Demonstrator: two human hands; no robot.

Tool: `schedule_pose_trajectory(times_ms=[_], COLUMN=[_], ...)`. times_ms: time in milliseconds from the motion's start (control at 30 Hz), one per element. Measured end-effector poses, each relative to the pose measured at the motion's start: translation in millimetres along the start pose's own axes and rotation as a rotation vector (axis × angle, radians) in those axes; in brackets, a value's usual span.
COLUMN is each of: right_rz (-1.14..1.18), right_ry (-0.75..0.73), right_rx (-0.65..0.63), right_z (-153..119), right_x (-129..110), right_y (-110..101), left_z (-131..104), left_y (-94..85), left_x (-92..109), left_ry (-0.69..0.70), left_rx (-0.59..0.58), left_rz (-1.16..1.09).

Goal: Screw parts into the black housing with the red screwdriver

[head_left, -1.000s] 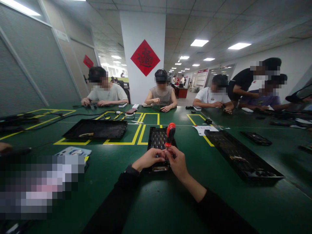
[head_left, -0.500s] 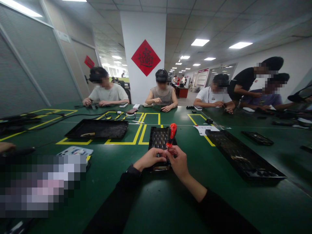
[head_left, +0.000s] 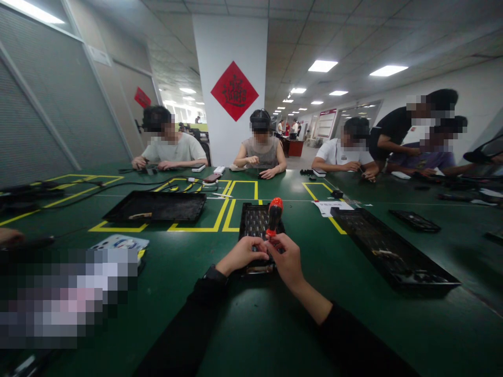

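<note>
A red and black screwdriver stands nearly upright, handle up, over a small black tray with rows of small metallic pieces. The fingers of my right hand are pinched around the screwdriver's lower part. My left hand is closed in a pinch beside it, at the tray's left side; what its fingertips hold is hidden. The screwdriver's tip is out of sight behind the fingers. Both hands are over the near half of the tray, their fingertips close together.
Left of centre lies a wide black tray; a long black tray lies to the right, near a white paper. A smaller black tray is farther right. Cables cross the left. Several people sit across the green table.
The screwdriver's handle has tilted slightly to the left. Both hands remain in almost the same place over the tray.
</note>
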State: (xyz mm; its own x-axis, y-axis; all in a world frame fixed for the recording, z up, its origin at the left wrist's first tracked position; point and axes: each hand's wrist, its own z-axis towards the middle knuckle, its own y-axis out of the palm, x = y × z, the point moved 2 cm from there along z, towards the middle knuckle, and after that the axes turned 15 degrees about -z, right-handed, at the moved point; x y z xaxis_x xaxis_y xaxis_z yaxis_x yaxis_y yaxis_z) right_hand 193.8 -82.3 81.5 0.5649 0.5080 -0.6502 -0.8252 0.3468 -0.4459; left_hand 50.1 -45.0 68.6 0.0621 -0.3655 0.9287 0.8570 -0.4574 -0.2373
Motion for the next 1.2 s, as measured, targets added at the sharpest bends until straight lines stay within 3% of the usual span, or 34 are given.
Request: schedule_pose_trajectory(times_ms=[300,533,867,1200], right_rz=[-0.009,-0.008,0.009,-0.044], right_ry=[0.002,-0.051,-0.030,-0.074], right_rx=[0.049,-0.006,-0.005,-0.015], right_z=[-1,0,-2,-3], right_x=[0,-5,-6,-4], right_y=[-1,-1,0,0], left_z=[-1,1,1,0], left_y=[-1.0,-1.0,0.3,-3.5], left_x=[11,1,2,7], left_ry=[0.002,-0.028,-0.005,0.007], left_rx=[-0.127,-0.074,0.001,-0.146], left_rz=[-0.037,-0.059,-0.023,-0.059])
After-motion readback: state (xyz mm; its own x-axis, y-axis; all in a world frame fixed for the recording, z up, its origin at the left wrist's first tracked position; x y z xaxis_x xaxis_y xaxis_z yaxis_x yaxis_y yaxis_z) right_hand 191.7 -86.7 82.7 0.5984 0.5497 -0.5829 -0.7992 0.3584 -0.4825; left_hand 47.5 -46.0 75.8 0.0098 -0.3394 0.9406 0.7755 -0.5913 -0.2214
